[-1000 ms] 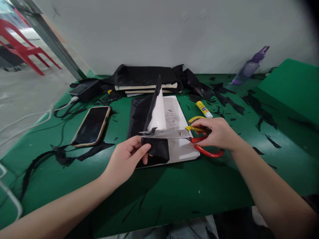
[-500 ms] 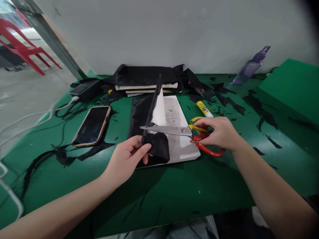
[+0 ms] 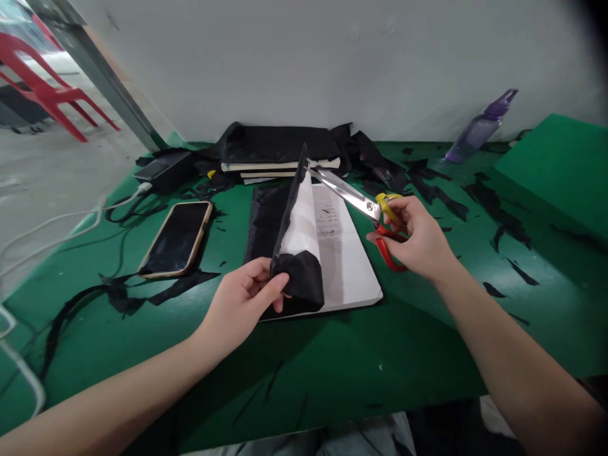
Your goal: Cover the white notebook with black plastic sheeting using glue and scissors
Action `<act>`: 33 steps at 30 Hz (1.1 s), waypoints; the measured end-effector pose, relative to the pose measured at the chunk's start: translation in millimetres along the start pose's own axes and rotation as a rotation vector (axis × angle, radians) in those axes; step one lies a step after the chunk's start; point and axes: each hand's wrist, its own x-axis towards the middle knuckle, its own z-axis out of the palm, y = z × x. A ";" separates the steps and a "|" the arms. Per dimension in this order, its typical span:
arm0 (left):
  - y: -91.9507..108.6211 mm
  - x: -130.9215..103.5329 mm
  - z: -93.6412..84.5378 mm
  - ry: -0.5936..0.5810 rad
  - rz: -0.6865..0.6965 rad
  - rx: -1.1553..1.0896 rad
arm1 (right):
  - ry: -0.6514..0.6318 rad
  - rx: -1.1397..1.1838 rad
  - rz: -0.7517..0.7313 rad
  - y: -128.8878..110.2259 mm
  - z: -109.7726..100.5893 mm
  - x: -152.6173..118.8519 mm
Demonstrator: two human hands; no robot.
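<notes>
An open notebook (image 3: 354, 272) lies on the green table, with black material covering its left side. My left hand (image 3: 249, 291) pinches the lower edge of a raised white leaf (image 3: 301, 225), where a black flap (image 3: 301, 282) is folded over. Scissors (image 3: 351, 193) with yellow and red handles are in my right hand (image 3: 415, 240), to the right of the notebook. Their blades point up and left, and the tips are at the upper part of the raised leaf. Whether the tips touch it, I cannot tell.
A phone (image 3: 178, 240) and a black box with a white cable (image 3: 164, 171) are on the left. Black-covered books (image 3: 280, 145) stand behind the notebook. Black scraps (image 3: 498, 209) and a purple bottle (image 3: 475, 133) are on the right.
The scissors have swung from across the lower leaf, beside my left hand, up to its top edge. My right hand has turned and its handles no longer spread low. My left hand has stayed in place.
</notes>
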 end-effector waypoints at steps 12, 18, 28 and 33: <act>-0.3 -0.5 1.4 0.021 0.008 0.128 | 0.015 -0.338 -0.229 -17.5 -1.5 -3.8; -0.3 -2.6 1.8 0.006 0.063 0.200 | -0.079 -0.393 -0.402 -22.6 -2.1 -2.4; -0.8 -2.4 1.9 -0.011 0.048 0.249 | -0.097 -0.399 -0.396 -20.3 -1.0 -1.5; -1.9 -2.7 1.5 -0.002 0.077 0.233 | -0.123 -0.394 -0.404 -19.8 0.0 -2.3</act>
